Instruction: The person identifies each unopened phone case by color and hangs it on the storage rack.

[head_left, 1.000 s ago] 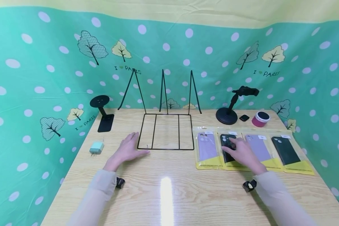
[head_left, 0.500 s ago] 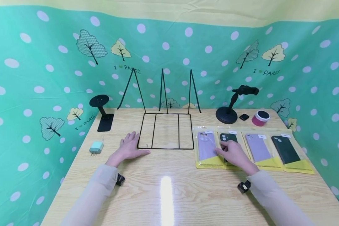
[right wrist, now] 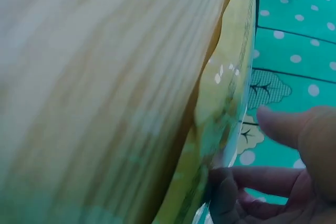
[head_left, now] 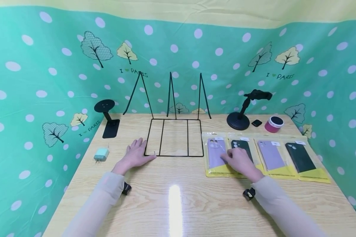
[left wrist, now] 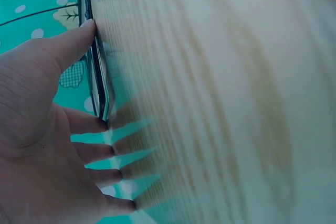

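My left hand (head_left: 134, 156) lies spread on the table at the front left corner of a black wire rack (head_left: 173, 156). In the left wrist view its thumb and index fingertips touch the rack's frame (left wrist: 100, 85). My right hand (head_left: 240, 163) is over two clear and yellow packets at the right, one with a purple phone case (head_left: 216, 154), the other with a black phone case (head_left: 244, 146), partly hidden. In the right wrist view, the index finger (right wrist: 268, 179) touches a packet (right wrist: 226, 85); the thumb (right wrist: 286, 127) is raised apart from it and other fingers bend.
Further right lie another purple phone case (head_left: 271, 156) and black phone case (head_left: 301, 158) in packets. Behind them are a black stand (head_left: 238, 121), a small black square item (head_left: 256, 123) and a pink jar (head_left: 274, 125). At left are a black stand (head_left: 111, 128) and a mint charger (head_left: 101, 154).
My right hand has moved left, from over the second packet's black phone case to the edge of the first packet's purple one. My left hand has stayed at the rack's corner.
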A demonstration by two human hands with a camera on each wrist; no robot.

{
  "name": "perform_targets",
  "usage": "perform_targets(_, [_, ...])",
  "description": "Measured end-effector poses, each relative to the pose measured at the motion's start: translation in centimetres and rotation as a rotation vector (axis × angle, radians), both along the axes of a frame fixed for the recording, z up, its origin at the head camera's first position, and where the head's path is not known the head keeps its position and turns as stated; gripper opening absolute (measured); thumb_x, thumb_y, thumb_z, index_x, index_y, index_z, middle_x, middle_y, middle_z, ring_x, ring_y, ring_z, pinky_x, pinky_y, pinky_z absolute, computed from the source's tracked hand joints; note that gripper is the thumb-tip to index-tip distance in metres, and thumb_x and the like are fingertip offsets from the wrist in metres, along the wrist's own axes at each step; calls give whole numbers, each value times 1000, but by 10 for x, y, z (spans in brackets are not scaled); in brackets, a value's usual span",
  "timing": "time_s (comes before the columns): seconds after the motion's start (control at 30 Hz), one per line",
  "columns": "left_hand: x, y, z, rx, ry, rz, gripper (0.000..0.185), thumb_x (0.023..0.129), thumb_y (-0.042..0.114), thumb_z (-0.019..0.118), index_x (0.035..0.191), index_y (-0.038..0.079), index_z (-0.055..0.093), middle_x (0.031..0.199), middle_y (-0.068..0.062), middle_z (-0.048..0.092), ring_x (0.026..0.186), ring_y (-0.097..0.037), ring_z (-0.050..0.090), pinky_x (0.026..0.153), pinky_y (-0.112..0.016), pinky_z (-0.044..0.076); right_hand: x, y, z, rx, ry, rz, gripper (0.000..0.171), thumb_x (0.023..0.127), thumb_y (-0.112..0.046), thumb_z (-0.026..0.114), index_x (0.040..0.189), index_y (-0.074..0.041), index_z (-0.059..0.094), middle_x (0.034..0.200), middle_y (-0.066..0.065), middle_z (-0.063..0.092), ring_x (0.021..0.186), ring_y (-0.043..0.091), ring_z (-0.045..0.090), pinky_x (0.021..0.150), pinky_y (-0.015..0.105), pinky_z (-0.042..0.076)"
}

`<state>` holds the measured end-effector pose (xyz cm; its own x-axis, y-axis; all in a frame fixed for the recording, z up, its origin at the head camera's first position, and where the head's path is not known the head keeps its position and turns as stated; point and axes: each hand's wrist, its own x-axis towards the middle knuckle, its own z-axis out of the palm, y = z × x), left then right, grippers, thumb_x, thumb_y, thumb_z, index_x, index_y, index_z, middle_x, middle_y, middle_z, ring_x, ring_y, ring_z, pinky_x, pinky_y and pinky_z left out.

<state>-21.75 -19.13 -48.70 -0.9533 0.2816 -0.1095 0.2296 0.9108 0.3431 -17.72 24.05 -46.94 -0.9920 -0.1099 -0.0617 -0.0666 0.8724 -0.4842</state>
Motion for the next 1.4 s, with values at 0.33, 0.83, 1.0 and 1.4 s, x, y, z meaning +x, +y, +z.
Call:
perform_targets(0.33, [2,1,3,-26,-3,-7,93,89,57,57,146,-9,26,151,-30,16,137,-49,12,101,-69,13,-4,-14,0,36,-67,-100,28,95,-21,61,73,-6,66,63,6,52,53,18,49,46,29,39])
perform_targets(0.83, [3,2,2,-56,-22,-9,93,90,58,54,147,-8,23,152,-29,14,137,-48,11,101,-68,12,-15,-9,3,40,-103,-236,28,92,-18,61,66,-9,67,64,4,59,53,18,53,45,30,41])
perform_targets(1.0, [2,0,1,-67,-13,-8,93,90,58,54,147,-9,23,152,-29,15,137,-48,11,101,-68,13,-18,-11,5,68,-130,-223,30,92,-17,55,63,-10,60,60,5,56,51,19,51,44,30,39])
perform_targets(1.4, [3,1,2,-66,-12,-16,93,90,59,53,147,-8,23,152,-30,15,137,-48,11,101,-69,14,-10,-6,11,-34,4,-164,19,94,-13,54,79,-6,62,71,5,60,56,19,52,48,33,40])
